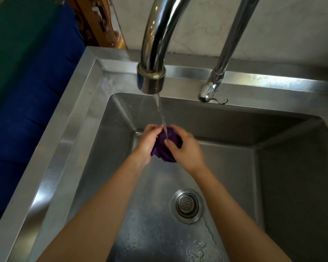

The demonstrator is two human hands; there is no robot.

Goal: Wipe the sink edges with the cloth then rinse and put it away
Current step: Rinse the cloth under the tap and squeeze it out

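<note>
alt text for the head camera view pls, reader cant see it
Two bare hands, left hand and right hand, bunch a purple cloth under water running from a chrome tap, over a steel sink with a drain strainer.

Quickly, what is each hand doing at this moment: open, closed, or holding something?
Left hand: closed on the purple cloth, under the running water.
Right hand: closed on the same cloth, fingers wrapped over its top.
</note>
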